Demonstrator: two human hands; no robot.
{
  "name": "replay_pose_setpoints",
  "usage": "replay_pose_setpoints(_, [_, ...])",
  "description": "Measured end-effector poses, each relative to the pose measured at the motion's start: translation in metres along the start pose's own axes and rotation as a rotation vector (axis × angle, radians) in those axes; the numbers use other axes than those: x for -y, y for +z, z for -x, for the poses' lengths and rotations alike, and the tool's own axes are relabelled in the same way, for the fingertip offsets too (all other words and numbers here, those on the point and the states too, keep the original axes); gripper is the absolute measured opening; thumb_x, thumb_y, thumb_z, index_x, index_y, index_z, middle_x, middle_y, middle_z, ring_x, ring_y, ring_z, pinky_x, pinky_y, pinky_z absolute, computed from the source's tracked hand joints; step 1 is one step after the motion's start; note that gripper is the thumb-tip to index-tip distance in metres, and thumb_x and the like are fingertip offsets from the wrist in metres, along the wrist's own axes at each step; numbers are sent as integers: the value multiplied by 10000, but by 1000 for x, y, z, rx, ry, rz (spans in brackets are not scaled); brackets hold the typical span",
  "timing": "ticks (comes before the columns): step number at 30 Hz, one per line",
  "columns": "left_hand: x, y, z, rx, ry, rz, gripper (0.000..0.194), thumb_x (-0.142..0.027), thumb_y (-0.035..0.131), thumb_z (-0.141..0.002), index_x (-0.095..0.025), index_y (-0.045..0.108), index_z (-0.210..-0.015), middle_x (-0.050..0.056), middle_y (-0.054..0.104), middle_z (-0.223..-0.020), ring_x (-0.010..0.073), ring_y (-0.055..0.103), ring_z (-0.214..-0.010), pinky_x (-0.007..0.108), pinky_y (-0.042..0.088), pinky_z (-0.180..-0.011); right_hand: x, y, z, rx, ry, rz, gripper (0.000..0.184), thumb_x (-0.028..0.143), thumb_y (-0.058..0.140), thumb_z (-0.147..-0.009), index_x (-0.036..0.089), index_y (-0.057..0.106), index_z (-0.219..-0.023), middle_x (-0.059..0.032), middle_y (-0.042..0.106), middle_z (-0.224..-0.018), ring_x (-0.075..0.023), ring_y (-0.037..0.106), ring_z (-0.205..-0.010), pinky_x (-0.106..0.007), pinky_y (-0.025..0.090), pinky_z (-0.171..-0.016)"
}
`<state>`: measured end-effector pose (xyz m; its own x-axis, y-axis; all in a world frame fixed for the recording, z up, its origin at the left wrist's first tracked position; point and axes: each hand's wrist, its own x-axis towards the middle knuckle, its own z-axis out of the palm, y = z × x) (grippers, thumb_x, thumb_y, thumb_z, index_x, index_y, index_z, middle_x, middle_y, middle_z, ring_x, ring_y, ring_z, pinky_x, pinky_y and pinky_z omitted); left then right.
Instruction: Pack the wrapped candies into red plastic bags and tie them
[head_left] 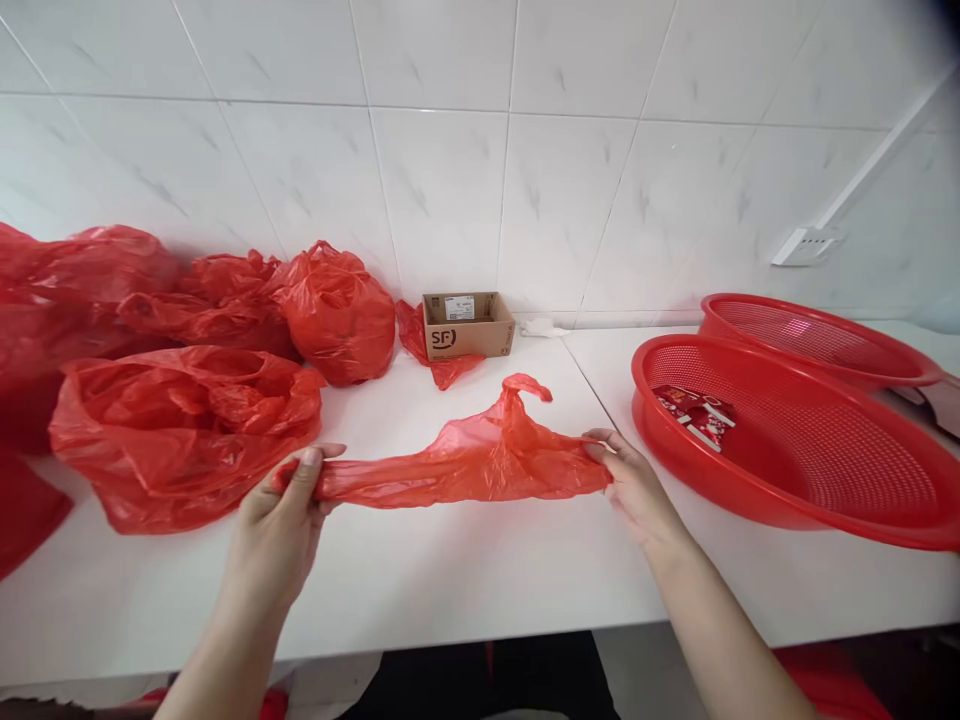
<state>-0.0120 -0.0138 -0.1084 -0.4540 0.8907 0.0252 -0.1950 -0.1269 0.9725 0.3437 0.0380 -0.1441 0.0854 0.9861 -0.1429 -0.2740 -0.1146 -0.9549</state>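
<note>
White table [450, 590], marbled wall tiles [442, 200], wall socket [810, 246]

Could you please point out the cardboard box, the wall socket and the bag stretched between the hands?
Cardboard box [474, 341]: head view, on its front side.
Wall socket [805, 247]: head view, on its white cover.
Stretched red bag [480, 474]: head view, on its middle.

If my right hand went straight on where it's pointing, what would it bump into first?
Your right hand would first meet the thin red bag whose edge it holds. Beyond that, the cardboard box looks roughly in line, though depth is unclear.
</note>
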Motion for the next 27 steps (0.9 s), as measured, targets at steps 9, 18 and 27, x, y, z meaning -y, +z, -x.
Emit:
replay_pose_setpoints(9, [-3, 41, 44, 140, -100, -119, 517, -576, 639, -805, -228, 665, -1186, 6, 676, -760, 151, 620, -762, 248, 503, -729, 43, 65, 71, -101, -909, 649, 145, 222, 569, -878, 226, 624, -1012, -68, 640, -1078, -217, 594, -1076, -398, 460, -945])
replay_pose_setpoints(18, [-12, 56, 58, 123, 30, -121, 521, -532, 601, -846, -239, 628, -1276, 41, 700, -848, 85, 437, -486, 278, 483, -574, 92, 80, 117, -38, -1101, 872, 158, 195, 604, -850, 302, 650, -957, -31, 667, -1092, -277, 611, -1072, -560, 331, -1073])
replay_pose_setpoints(27, [-25, 68, 87, 301, -10, -112, 516, -521, 563, -875, -256, 599, -1315, -36, 455, -518, 118, 418, -493, 251, 410, -497, 75, 112, 126, 618, -802, 857, 147, 159, 496, -925, 239, 611, -971, -27, 670, -889, -150, 639, -795, -260, 522, -719])
